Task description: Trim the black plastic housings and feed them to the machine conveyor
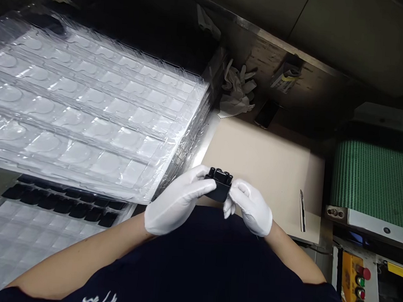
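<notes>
Black part (219, 184) is in the near middle of the scene, held between the two white-gloved hands, over the near left side of a beige sheet. At the far left there is a stack of clear plastic trays (87, 101) with many shaped pockets. Below it, at the near left, dark pieces (60, 203) stand in rows in a lower tray (25, 244), and its other visible pockets look pale. The left hand (175, 200) is clamped on the part from its left side, with the thumb on the near face. The right hand (251, 207) has its fingers bent and touches the right edge; I cannot tell if it also grips. Behind them, the beige sheet (256, 150) lies flat on the tabletop (309, 115). At its far left edge there is a crumpled white heap (236, 89), and to the right of this a dark flat object (266, 113). Farther back is a small box (285, 78). A pen (302, 211) lies on the right side of the sheet. At the right is a green belt (375, 181), and nearer, a yellow control box (353, 283) with red and green buttons.
</notes>
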Tool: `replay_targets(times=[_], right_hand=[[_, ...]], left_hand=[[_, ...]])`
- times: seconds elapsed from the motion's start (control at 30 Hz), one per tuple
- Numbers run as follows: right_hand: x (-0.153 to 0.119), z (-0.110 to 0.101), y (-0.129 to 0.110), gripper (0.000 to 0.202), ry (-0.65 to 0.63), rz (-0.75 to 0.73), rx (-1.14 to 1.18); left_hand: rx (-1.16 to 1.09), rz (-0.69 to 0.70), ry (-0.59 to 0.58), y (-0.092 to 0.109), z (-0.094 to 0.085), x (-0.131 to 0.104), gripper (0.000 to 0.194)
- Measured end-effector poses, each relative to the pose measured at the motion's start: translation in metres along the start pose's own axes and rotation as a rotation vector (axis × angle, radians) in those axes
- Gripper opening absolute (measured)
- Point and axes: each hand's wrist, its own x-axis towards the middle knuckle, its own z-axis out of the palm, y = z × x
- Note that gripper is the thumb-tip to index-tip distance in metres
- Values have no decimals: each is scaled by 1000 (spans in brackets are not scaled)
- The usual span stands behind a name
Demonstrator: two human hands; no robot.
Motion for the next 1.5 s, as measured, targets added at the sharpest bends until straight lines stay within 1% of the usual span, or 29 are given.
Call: replay_targets(times=[0.07,0.2,0.23,0.37,0.57,0.7,0.87,0.93,1.03,1.13,1.23,1.3,1.37,1.43,1.5], right_hand=[[0,1,0,39,-8,3,-6],[0,1,-1,41,-30,-2,-6],[0,1,-1,41,-39,-5,-11],[2,1,-6,44,-72,-9,-46],[7,1,-10,44,-113,-22,-42],[9,1,-10,45,-125,-12,-46],[11,-1,-9,46,-119,-4,-48],[12,-1,-9,46,-118,-7,-51],[14,-3,-9,46,-109,-11,-54],[16,-2,-10,45,-92,23,-48],[18,0,-12,40,-91,66,-62],[19,1,-11,36,-99,74,-81],[21,3,-11,34,-106,70,-88],[23,3,-10,34,-106,72,-86],[25,3,-11,37,-107,65,-80]], left_hand=[[19,-13,-12,1,-1,-2,20],[-38,-47,-94,4,-2,-4,17],[-34,-54,-93,5,-3,-4,17],[39,-62,-30,7,-5,-3,22],[-133,-106,-77,12,-3,-3,22],[-139,-92,-74,16,-1,-1,21],[-95,-84,-75,18,-1,2,21],[-66,-82,-58,18,-2,3,22],[25,-71,-5,17,-3,4,26],[118,-42,0,19,-4,6,29],[182,-33,15,20,-3,8,25],[156,-57,14,20,-2,9,22],[146,-52,12,21,-1,9,24],[204,-27,27,23,1,9,24],[304,-15,53,28,3,9,19]])
